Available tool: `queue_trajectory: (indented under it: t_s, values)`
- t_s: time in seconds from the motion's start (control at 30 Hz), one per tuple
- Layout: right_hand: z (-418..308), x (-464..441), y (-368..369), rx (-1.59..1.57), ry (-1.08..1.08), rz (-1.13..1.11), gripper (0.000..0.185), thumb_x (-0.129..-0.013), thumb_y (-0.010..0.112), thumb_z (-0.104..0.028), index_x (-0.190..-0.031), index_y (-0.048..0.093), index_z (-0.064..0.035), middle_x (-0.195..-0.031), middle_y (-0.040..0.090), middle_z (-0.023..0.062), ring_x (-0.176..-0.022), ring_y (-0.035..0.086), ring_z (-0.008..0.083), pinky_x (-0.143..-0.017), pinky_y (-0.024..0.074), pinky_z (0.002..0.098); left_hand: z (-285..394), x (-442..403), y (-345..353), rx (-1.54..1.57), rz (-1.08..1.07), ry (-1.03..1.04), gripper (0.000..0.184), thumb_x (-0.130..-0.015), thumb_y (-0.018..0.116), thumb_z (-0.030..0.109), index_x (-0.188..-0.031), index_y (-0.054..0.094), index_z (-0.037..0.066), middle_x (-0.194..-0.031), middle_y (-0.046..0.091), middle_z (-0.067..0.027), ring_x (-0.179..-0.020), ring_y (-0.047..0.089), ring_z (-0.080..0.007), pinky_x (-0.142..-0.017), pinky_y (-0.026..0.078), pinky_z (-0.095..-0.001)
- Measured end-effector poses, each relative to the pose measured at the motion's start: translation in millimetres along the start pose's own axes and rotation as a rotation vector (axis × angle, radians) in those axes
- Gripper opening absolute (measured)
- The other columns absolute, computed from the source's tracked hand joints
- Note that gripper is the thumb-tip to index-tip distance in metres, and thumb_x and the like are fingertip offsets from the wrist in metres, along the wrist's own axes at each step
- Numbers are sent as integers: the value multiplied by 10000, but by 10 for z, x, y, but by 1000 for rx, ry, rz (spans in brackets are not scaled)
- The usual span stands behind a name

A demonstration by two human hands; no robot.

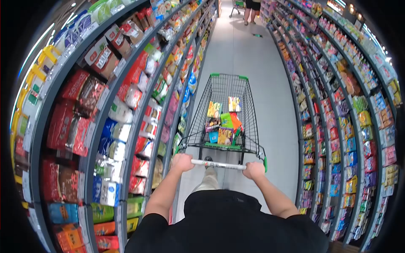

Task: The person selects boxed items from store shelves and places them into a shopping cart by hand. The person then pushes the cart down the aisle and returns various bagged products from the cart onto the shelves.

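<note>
My left hand point(182, 162) is wrapped round the left end of the white handlebar point(218, 164) of a shopping cart. At the other end of the same bar, my right hand point(255, 170) is closed on it too. The cart's black wire basket point(198, 114) with green corners stretches ahead of me. Inside lie several packages: a yellow box point(214, 109), a second box point(234, 104) near the far side, a green pack point(226, 120), an orange-red pack point(236, 121), a small blue pack point(213, 137) and a patterned box point(225, 135) nearest the handle.
Tall shelves of bagged goods point(139, 80) run close along my left. Shelves of small colourful packets point(333, 139) line the right. Farther up the grey floor point(274, 105), a person's legs point(252, 14) stand beside another cart point(237, 5). A small dark-green item point(257, 36) lies on the floor.
</note>
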State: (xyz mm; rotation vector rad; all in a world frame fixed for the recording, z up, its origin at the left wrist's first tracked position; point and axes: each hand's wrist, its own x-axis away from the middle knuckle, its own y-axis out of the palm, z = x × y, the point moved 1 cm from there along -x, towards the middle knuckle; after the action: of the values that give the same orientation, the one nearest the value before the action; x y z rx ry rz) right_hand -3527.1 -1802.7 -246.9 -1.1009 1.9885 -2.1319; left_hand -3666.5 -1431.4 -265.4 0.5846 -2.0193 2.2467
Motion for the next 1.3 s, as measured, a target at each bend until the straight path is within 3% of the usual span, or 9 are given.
queue_trajectory:
  t_s: [0.07,0.27,0.33,0.7,1.13,1.23,1.3]
  values:
    - [21,221,229,-7,8,-28,330,-847,598,-314,-1018,827,-149,-1001,804,144,-947,783,348,-802,625,482,97,291,244,65,206,-5,258,-770,721,392,-856,774,154,-873,778,-134,-823,760,-344,-753,588,-494]
    - [80,1032,710,-2,-8,-18,336,-844,599,-319,-1019,819,-135,-975,801,152,-920,783,360,-784,623,488,364,1132,680,25,244,47,202,-764,699,327,-795,742,133,-799,756,-129,-788,753,-334,-773,566,-455]
    - [72,1280,904,-11,1,30,303,-820,632,-357,-951,817,-157,-923,794,145,-867,776,357,-764,620,488,452,1426,745,40,230,37,196,-767,697,324,-787,737,133,-796,756,-126,-788,752,-335,-778,565,-459]
    - [-140,2702,1789,11,2,148,293,-798,646,-353,-922,814,-148,-869,781,162,-828,766,376,-757,620,498,702,2944,1314,122,197,11,180,-768,689,293,-832,747,135,-830,767,-139,-836,758,-330,-806,562,-475]
    - [-650,4415,2833,95,53,11,329,-836,668,-419,-1002,826,-183,-945,791,157,-907,764,364,-809,617,482,740,4938,2031,163,232,79,196,-754,724,304,-816,759,121,-781,761,-105,-763,758,-307,-752,570,-447]
    - [-652,4669,2999,105,56,-46,385,-841,656,-443,-1079,823,-190,-990,800,146,-956,771,345,-845,615,468,808,5271,2100,152,166,64,191,-756,720,299,-817,757,122,-785,763,-98,-768,762,-293,-767,567,-440]
    - [-724,4738,3040,90,15,-65,376,-842,681,-457,-1037,820,-167,-971,794,158,-952,764,355,-846,612,471,775,5383,2191,126,108,69,194,-749,722,302,-824,758,127,-790,766,-96,-776,764,-286,-784,562,-434]
